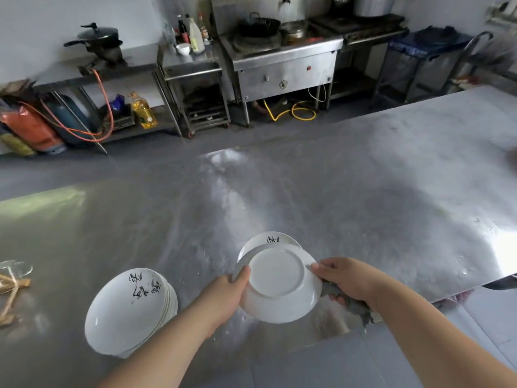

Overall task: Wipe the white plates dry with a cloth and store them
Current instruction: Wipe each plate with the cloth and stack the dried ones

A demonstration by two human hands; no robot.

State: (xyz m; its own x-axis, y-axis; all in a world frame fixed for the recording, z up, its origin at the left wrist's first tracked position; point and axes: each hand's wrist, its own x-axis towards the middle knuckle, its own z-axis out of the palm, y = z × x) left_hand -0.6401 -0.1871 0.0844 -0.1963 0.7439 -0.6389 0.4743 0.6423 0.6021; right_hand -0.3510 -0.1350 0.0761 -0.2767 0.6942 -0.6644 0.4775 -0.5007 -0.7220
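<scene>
**While the plate (277, 278) hangs bottom-up in my hands: dry its back, mind the near edge**

Because my left grip (223, 292) pinches the left rim, thumb on top and fingers hidden beneath, the plate hangs in the air just above the tabletop (363, 205). It is tilted so that its underside and foot ring face me. My right grip (347, 278) is clenched around the grey cloth (355, 306), which is bunched under the palm, and its thumb rests on the plate's right rim.

To do this step well, I judge I should spread the cloth under flat fingers rather than keep it wadded. I would then sweep round the foot ring, where water tends to sit, and turn the plate with the left while the right rubs. Whether the back is wet I cannot tell.

Just behind the held plate a second plate (268, 239) lies face up on the steel, its black brushwork showing. The stack (126, 312) of white plates stands near my left forearm, so a careless elbow could knock it.

On my right the tabletop's near edge runs under my wrist, with tiled floor (321, 365) below. A slip there could send the plate to the floor, so I would work further forward. Wide steel stretches ahead and to the right for moving. Wooden sticks (11, 292) lie well apart at far left.
</scene>
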